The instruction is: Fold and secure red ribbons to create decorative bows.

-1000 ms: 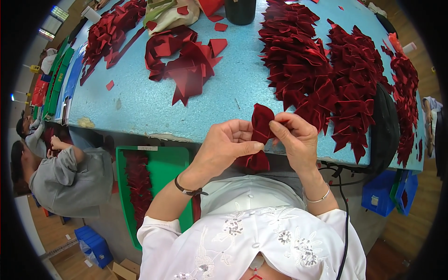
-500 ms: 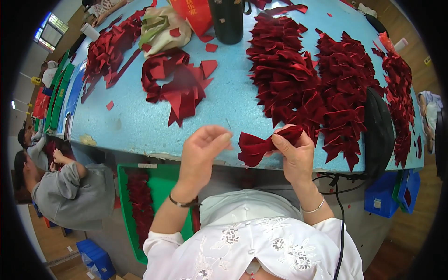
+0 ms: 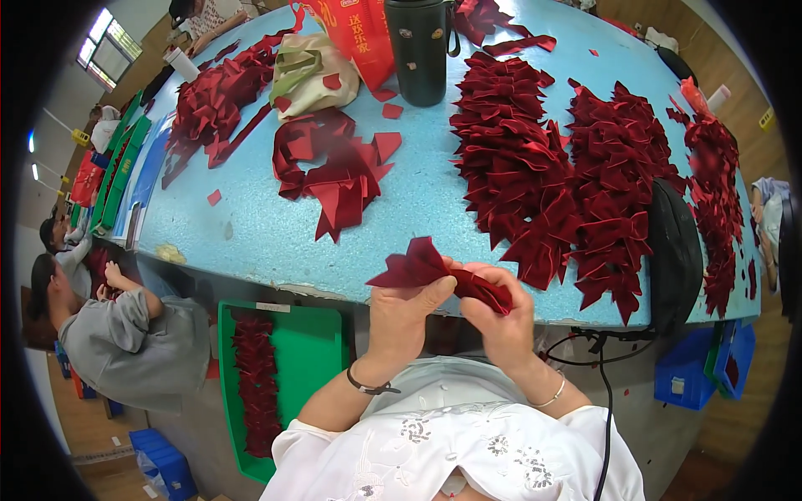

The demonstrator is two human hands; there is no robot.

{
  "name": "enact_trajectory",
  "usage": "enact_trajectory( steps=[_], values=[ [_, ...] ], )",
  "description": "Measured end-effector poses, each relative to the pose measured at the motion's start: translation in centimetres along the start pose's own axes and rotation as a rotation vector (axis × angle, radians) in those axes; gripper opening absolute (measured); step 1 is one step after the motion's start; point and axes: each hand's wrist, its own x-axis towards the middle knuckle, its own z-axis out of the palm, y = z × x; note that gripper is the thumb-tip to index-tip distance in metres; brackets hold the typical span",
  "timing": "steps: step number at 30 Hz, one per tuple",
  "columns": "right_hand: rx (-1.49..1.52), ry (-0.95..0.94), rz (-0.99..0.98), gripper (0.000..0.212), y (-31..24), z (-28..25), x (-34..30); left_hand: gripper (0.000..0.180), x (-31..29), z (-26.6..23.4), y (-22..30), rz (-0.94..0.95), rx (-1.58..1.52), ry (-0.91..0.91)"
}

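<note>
A dark red velvet bow [image 3: 415, 265] is held near the table's front edge, its tails spread to the left. My left hand [image 3: 403, 321] pinches it close to the middle, thumb on top. Around its right part my right hand [image 3: 504, 321] is closed, the fingers curled over the folded loop. Both hands meet at the knot, which they partly hide. Beyond my right hand lie long stacked rows of similar bows [image 3: 511, 159]. Cut red ribbon pieces [image 3: 355, 188] lie loose on the blue table [image 3: 434, 184], farther off to the left.
At the back stand a dark bottle [image 3: 418, 58], a red bag [image 3: 355, 37] and a cream cloth bag [image 3: 322, 88]. A black pouch [image 3: 675, 250] sits by the right front edge, above a hanging cable [image 3: 603, 401]. Below left, a green bin [image 3: 309, 351] holds bows. A co-worker in grey [image 3: 138, 351] sits at left.
My left hand has moved right and closed on the bow, where it was empty before. The bow has shifted left and turned, its tails now raised. The view has tilted slightly.
</note>
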Motion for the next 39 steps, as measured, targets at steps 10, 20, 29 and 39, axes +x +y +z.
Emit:
enact_trajectory(
  steps=[10, 20, 29, 39],
  values=[
    [-0.163, -0.150, -0.072, 0.013, -1.6, -2.4, 1.6, 0.030, -0.8, -0.6, 1.1, -0.141, 0.202, -0.177],
    [-0.298, -0.290, -0.030, 0.012, -0.8, -2.1, 0.8, 0.023, -0.7, -0.6, 1.0, 0.001, 0.038, -0.220],
    [-0.134, -0.267, 0.013, 0.011, -0.2, -1.9, 1.8, 0.016, 0.8, -1.7, 0.8, -0.090, 0.173, -0.141],
    [-0.477, -0.231, -0.149, 0.016, -0.6, -1.8, 1.5, 0.012, 0.6, -1.3, 2.0, -0.169, 0.213, -0.111]
  ],
)
